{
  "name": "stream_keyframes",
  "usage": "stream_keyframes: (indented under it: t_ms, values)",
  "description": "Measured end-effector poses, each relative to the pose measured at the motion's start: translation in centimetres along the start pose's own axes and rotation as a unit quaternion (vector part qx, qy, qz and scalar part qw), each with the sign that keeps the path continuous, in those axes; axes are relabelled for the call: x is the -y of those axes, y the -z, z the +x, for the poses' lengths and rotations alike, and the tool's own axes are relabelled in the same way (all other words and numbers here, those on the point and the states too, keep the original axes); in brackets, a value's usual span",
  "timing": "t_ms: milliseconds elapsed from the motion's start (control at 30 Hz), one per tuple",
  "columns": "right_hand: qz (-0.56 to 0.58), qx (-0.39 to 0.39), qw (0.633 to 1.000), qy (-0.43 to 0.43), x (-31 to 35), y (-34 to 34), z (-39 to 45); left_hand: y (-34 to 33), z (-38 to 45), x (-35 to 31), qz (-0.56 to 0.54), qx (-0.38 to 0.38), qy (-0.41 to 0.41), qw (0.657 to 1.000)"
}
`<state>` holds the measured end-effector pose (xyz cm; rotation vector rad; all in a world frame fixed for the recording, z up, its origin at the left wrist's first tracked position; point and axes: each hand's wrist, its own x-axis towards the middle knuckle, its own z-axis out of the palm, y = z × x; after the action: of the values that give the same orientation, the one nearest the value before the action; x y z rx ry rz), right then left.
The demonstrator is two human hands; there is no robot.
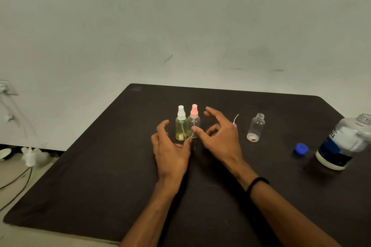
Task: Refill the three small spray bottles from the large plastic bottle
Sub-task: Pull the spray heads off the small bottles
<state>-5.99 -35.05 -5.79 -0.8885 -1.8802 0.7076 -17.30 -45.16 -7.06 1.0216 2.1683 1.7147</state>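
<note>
Both hands' grips wide, empty, flanking the pink bottle: light, tippy; hold its body.

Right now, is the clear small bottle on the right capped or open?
Open. The clear bottle stands upright with its threaded neck bare; a spray head with its tube lies beside it, partly behind the right hand.
</note>
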Motion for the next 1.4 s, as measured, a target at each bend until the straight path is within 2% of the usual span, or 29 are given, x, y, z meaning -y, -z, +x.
stream_keyframes:
  t_ms: [133,233,433,533,600,633,733,800,900,1033,1067,1133,1300,1400]
  values:
    - [0.033,0.050,0.997,-0.041,0.5,-0.8,0.4,0.2,2.4,1.2,0.051,0.038,-0.021,0.998]
    - [0.030,0.035,0.998,-0.035,0.9,-1.0,0.5,0.1,3.0,1.3,0.026,0.045,-0.031,0.998]
    - [0.070,-0.006,0.996,-0.048,0.3,0.4,-0.4,-0.2,3.7,2.2,0.045,0.023,-0.034,0.998]
    - [0.115,-0.004,0.992,-0.059,-0.4,2.0,-1.3,0.1,2.6,1.3,0.075,-0.023,-0.033,0.996]
    - [0.175,0.009,0.981,-0.080,-0.3,3.0,-2.0,0.4,1.0,-0.1,0.032,-0.079,-0.088,0.992]
    - [0.210,0.014,0.973,-0.093,-0.3,3.6,-2.3,0.4,0.2,-0.8,-0.003,-0.076,-0.119,0.990]
    - [0.310,0.058,0.940,-0.131,-0.5,5.8,-3.2,-0.5,-1.2,-2.4,-0.084,0.056,-0.135,0.986]
    - [0.385,0.119,0.897,-0.179,-1.0,7.6,-3.7,-1.7,-0.9,-3.4,-0.160,0.175,-0.075,0.969]
    - [0.473,0.181,0.832,-0.227,-1.8,10.3,-3.9,-4.0,0.3,-5.0,-0.281,0.377,0.044,0.881]
    - [0.528,0.195,0.788,-0.251,-3.0,12.5,-3.6,-6.3,2.1,-5.7,-0.356,0.533,0.085,0.763]
    - [0.536,0.198,0.780,-0.254,-3.3,12.8,-3.5,-6.6,2.2,-5.6,-0.363,0.550,0.089,0.747]
    - [0.536,0.214,0.777,-0.252,-3.4,12.9,-3.4,-6.9,2.3,-5.6,-0.367,0.553,0.091,0.742]
    - [0.505,0.224,0.795,-0.251,-3.3,12.3,-3.4,-6.6,2.4,-4.8,-0.379,0.507,0.095,0.768]
    - [0.482,0.198,0.815,-0.252,-3.3,11.9,-3.5,-6.5,2.3,-4.6,-0.349,0.477,0.069,0.804]
